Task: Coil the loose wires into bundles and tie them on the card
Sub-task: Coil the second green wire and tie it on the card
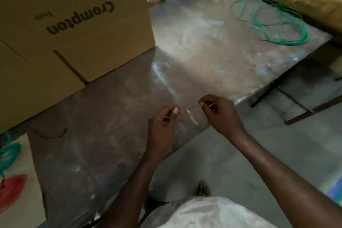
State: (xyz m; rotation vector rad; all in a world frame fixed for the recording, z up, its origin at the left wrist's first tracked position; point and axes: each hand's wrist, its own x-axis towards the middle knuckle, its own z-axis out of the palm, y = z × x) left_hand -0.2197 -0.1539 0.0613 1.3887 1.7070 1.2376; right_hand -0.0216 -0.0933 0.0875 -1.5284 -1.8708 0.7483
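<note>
Pinching a thin white tie (pixel 210 105), left hand (pixel 162 126) and right hand (pixel 220 113) an end each. Light, bendy stuff; best held by the tips.

It looks like a workshop or storeroom: a scuffed, stained metal table (pixel 185 52) on a bare concrete floor (pixel 231 153), large brown cardboard cartons (pixel 74 24) stacked on it, and loose green wire (pixel 273 22) lying about.

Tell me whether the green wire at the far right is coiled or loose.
Loose: the green wire sprawls in untied, uneven loops on the table.
</note>
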